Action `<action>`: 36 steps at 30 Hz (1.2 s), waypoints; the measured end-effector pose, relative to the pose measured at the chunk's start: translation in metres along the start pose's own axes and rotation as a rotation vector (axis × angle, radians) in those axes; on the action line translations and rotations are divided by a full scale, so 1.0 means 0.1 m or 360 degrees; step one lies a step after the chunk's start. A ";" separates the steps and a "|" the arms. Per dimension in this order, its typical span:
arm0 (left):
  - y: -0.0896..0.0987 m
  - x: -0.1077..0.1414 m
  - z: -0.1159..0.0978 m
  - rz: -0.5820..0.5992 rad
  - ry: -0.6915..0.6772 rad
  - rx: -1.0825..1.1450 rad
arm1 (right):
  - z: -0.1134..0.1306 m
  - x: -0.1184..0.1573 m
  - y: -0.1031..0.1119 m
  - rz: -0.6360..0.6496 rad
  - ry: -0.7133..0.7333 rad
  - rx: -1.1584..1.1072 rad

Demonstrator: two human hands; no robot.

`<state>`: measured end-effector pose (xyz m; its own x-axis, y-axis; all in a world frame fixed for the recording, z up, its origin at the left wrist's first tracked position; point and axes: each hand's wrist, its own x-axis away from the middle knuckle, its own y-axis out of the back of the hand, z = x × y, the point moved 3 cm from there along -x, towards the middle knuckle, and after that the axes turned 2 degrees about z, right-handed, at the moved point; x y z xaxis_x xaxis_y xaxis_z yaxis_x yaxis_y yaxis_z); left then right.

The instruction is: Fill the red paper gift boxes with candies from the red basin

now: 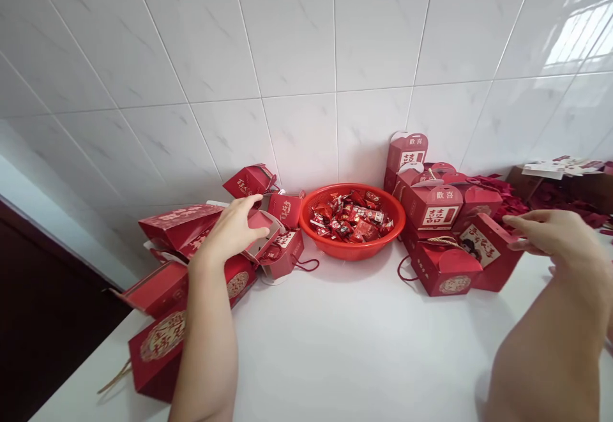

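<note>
My left hand (235,229) is over the pile of red boxes on the left, its thumb and fingers apart around the edge of an open box (263,230); whether it grips that box I cannot tell. My right hand (550,233) is beside a tall red box (493,253) at the right, fingertips near its upper right edge, contact unclear. Between the two piles stands a red plastic basket (352,251) of wrapped candies (354,218).
More boxes stand at the right, among them one with a white label (437,208). A large box (160,352) lies at the table's left edge. Behind is a tiled wall (297,32). Cards (562,166) and dark red material sit far right on the white table (354,345).
</note>
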<state>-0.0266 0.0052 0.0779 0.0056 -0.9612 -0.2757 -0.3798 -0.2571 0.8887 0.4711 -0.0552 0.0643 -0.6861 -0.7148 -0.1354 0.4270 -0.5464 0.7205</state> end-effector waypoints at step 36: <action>-0.13 0.63 -1.04 -0.0176 -0.0709 0.0496 | 1.26 1.58 -0.59 0.0905 0.1780 -0.0214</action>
<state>0.0747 -0.0626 0.0873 -0.3049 -0.7778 -0.5496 -0.6551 -0.2476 0.7138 0.2634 -0.0813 0.0858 0.4581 -0.8047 -0.3776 0.5991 -0.0343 0.7999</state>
